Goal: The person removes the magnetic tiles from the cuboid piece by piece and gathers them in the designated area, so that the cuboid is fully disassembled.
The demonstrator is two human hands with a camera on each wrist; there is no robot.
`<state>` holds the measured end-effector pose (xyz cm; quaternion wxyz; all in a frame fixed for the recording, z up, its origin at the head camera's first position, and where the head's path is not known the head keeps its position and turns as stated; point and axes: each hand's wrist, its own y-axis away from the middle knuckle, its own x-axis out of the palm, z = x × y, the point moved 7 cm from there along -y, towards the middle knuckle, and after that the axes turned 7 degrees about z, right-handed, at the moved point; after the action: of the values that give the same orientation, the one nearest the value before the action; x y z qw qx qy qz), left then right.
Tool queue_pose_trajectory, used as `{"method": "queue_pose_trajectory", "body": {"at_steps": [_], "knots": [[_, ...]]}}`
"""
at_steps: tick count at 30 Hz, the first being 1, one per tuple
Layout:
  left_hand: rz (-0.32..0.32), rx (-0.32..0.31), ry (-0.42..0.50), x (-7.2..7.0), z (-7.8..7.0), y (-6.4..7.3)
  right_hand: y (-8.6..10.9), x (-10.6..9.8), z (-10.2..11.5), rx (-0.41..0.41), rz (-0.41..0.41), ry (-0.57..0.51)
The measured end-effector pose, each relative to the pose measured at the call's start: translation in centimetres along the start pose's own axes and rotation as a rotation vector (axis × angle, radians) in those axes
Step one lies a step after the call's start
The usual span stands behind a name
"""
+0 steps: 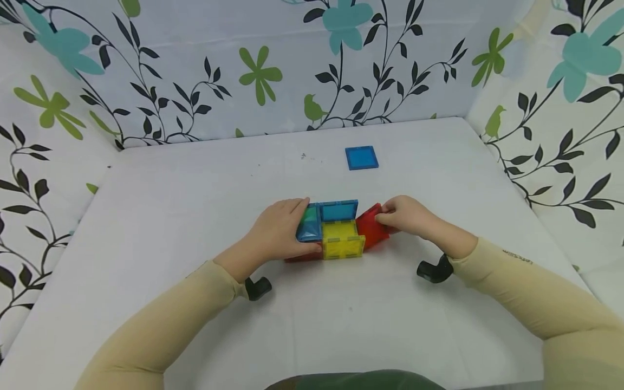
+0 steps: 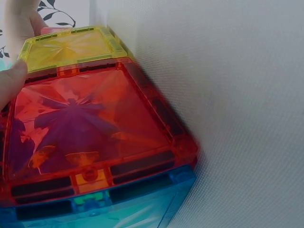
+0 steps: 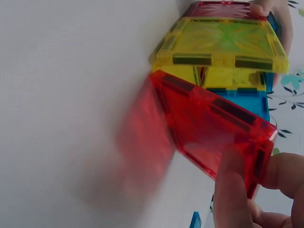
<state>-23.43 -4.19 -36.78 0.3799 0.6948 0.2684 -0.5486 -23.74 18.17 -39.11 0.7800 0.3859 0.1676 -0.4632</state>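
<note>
A small block built from translucent magnetic tiles stands on the white table. Facing me are a yellow tile and, left of it, a red tile; a blue tile stands at the back. My left hand holds the left end, thumb on the near face and fingers over the far side. My right hand pinches another red tile by its outer edge. That tile is tilted, with one corner close to the open right end of the block; whether they touch I cannot tell.
A loose blue tile lies flat farther back on the white table. Patterned cloth with leaves and flowers hangs behind and at both sides. Dark wrist devices sit below the cuffs.
</note>
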Motion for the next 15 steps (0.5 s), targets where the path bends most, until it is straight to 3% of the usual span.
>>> {"method": "queue_pose_trajectory", "body": {"at_steps": [15], "knots": [[0.007, -0.012, 0.011, 0.1, 0.1, 0.1, 0.3, 0.0, -2.9, 0.065, 0.08, 0.039]]}}
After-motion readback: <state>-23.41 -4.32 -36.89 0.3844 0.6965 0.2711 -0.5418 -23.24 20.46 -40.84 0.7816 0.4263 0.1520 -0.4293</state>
